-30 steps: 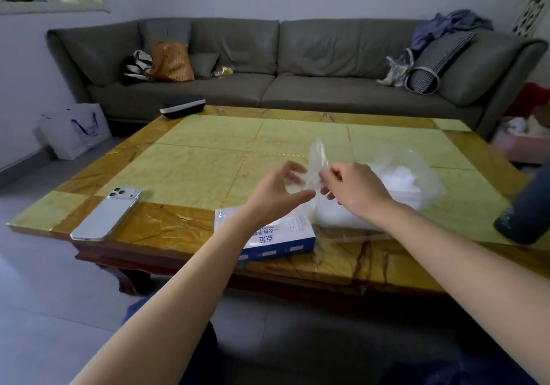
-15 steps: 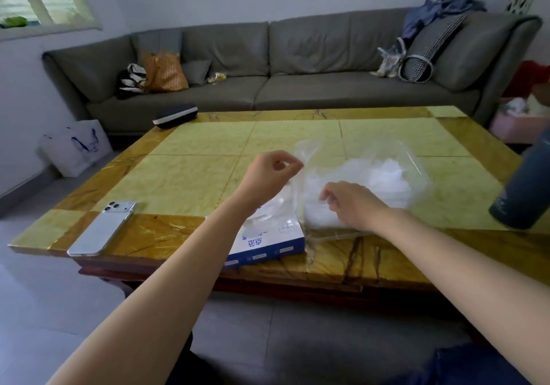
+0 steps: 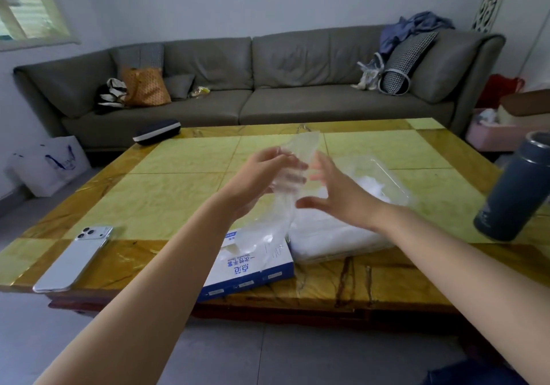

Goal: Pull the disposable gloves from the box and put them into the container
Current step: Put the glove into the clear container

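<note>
Disposable glove (image 3: 293, 176): thin clear plastic film, crinkled, faint sheen. Glove box (image 3: 253, 268): cardboard, smooth semi-gloss blue-white print. Container (image 3: 384, 170), 2 o'clock of box: clear glossy plastic; crumpled white film inside. Desk (image 3: 178, 194): polished marble-look stone, glossy, amber veined border. Phone (image 3: 74, 259), 9 o'clock of box: smooth silvery back. Flask (image 3: 512, 194), 3 o'clock: matt dark blue-grey. Sofa (image 3: 297, 72), 12 o'clock: matt grey leather-look, creased. Floor (image 3: 268, 355): smooth grey tiles.

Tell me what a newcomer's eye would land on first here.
Two bare hands are raised over the table: the left hand grips a clear glove that hangs over the blue-and-white box at the near edge, the right hand spread open beside it. Right of the box sits a clear container heaped with white gloves.
</note>
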`<state>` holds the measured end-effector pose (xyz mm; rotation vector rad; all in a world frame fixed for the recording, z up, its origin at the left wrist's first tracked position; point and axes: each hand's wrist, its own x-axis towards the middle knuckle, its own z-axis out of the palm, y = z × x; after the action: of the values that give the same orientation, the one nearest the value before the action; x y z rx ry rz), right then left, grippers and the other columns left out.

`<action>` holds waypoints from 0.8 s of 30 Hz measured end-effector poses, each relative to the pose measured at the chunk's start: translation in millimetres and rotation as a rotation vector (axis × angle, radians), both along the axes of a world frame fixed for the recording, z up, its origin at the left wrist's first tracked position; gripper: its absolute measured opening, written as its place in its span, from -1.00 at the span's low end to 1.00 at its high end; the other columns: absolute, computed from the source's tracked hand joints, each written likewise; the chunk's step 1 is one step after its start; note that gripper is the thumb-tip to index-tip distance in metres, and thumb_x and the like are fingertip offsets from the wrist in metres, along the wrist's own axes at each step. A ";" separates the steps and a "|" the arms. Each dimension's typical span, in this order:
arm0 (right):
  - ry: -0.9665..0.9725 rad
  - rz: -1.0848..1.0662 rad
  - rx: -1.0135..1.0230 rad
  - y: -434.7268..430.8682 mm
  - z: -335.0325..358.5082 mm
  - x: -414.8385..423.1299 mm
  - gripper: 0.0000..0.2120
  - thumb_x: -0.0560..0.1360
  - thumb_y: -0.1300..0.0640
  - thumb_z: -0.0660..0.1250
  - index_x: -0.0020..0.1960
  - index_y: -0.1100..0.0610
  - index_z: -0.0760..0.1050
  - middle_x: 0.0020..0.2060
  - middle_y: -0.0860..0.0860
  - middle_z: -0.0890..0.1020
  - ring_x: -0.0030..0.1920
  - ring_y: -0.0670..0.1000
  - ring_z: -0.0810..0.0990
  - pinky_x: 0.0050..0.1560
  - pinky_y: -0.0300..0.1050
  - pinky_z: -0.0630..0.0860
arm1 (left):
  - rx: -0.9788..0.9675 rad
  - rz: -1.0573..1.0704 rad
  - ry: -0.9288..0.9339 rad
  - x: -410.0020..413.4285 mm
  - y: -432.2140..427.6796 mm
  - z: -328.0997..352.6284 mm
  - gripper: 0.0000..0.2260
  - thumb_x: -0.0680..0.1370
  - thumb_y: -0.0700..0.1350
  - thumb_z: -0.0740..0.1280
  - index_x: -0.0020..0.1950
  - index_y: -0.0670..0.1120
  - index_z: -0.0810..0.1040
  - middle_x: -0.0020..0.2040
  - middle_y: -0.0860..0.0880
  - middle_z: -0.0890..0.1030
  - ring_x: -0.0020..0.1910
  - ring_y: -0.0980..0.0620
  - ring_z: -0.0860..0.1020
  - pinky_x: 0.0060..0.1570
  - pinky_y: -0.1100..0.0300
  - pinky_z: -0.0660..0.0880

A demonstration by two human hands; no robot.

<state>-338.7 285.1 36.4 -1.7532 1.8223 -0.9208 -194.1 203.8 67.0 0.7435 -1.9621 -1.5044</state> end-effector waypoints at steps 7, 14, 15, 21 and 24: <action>-0.361 0.104 -0.149 -12.0 35.9 -0.2 -0.65 0.35 0.01 0.50 -0.03 0.21 0.51 -0.24 -0.14 0.59 -0.18 -0.22 0.57 -0.16 -0.36 0.44 | 0.165 -0.137 0.148 4.9 -9.6 15.6 -0.90 0.58 -0.25 0.21 -0.07 -0.17 0.51 -0.23 -0.07 0.58 -0.31 0.08 0.56 -0.25 0.25 0.57; -0.371 0.040 -0.040 -22.4 21.5 -12.4 -0.74 0.32 0.08 0.49 -0.26 0.25 0.49 -0.18 -0.04 0.66 -0.30 -0.18 0.60 -0.25 -0.33 0.52 | -0.126 0.057 -0.104 24.5 -28.4 8.3 -0.95 0.57 -0.17 0.28 -0.05 -0.11 0.52 -0.32 -0.03 0.47 -0.41 0.14 0.46 -0.09 0.07 0.54; -0.286 -0.016 -0.037 -24.6 20.3 -16.5 -0.72 0.33 0.07 0.50 -0.26 0.25 0.49 -0.20 -0.03 0.66 -0.34 -0.16 0.59 -0.29 -0.33 0.51 | -0.190 0.082 -0.152 26.3 -30.5 6.9 -0.95 0.56 -0.16 0.29 -0.05 -0.11 0.52 -0.34 -0.02 0.46 -0.45 0.16 0.46 -0.14 0.12 0.54; 0.163 -0.300 -0.182 -35.3 36.5 -43.1 -0.81 0.41 0.09 0.48 -0.14 0.22 0.59 -0.40 -0.07 0.51 -0.38 -0.12 0.46 -0.43 -0.45 0.31 | -0.471 0.318 -0.410 23.2 -47.7 -4.1 -0.87 0.57 -0.07 0.28 0.05 -0.11 0.51 -0.26 -0.01 0.49 -0.33 0.13 0.43 -0.30 0.30 0.45; 0.334 -0.294 -0.201 -38.6 47.2 -47.9 -0.83 0.40 0.09 0.48 -0.13 0.19 0.60 -0.34 -0.04 0.52 -0.27 -0.01 0.49 -0.30 -0.22 0.36 | -0.532 0.309 -0.462 15.3 -50.0 4.0 -0.53 0.48 0.04 0.39 0.33 -0.09 0.38 0.21 -0.07 0.46 0.10 0.05 0.45 0.08 0.20 0.45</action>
<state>-386.6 246.5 83.6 -1.8823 2.3202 -0.9970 -178.8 153.8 71.0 1.1485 -2.2977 -0.6142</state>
